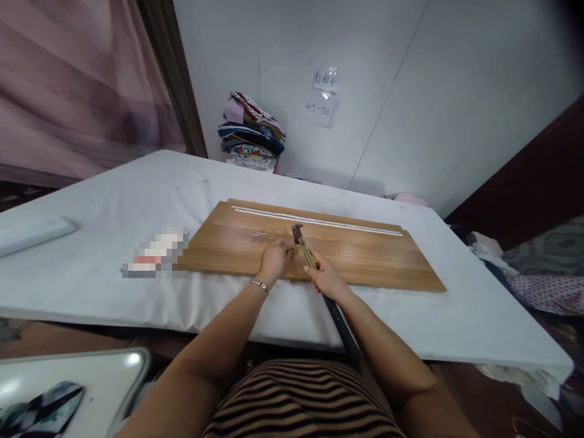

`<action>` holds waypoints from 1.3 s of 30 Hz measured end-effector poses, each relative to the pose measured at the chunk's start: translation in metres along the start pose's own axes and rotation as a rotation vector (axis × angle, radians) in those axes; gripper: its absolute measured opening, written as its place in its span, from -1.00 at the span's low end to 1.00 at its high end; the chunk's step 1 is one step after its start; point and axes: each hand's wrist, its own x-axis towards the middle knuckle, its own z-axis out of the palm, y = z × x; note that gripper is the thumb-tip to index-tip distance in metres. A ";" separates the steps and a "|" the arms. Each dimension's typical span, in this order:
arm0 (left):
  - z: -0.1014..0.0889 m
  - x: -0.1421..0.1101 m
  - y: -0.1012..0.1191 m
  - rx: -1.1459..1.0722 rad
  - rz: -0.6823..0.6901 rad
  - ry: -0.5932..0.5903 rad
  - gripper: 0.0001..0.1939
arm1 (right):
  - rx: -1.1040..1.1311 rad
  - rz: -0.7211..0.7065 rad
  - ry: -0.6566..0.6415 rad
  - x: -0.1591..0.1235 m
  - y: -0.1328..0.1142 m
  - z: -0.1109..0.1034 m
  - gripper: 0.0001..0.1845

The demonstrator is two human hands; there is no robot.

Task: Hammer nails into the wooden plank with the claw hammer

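A brown wooden board (pixel 387 264) lies on the white-covered table in front of me. My right hand (pixel 326 277) is wrapped around a hammer (pixel 310 257) partway up its yellowish shaft. Its dark head is over the board, and its black grip slants back toward my body. Just left of the hammer head, my left hand (pixel 274 258) rests at the board with its fingers pinched together; whatever is between them is too small to make out. A small pile of loose nails (pixel 259 236) lies beyond the left hand. Small dark dots (pixel 332 252) form a row right of the hammer.
Two thin white strips (pixel 319 222) run along the board's far side. A blurred-out item (pixel 157 252) lies left of the board on the white table cover (pixel 182 310). Folded clothes (pixel 252 134) are stacked by the wall. A white plastic-looking surface (pixel 114 377) stands at lower left.
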 end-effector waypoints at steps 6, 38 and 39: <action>0.001 0.000 0.000 -0.008 -0.007 0.016 -0.73 | 0.004 -0.028 0.002 -0.002 -0.002 -0.001 -0.17; 0.000 0.000 0.000 0.010 -0.003 0.039 -0.72 | -0.038 -0.012 0.015 0.002 0.002 0.001 -0.20; 0.001 0.000 0.000 0.019 0.001 0.031 -0.71 | -0.037 -0.016 0.012 0.003 0.002 0.001 -0.21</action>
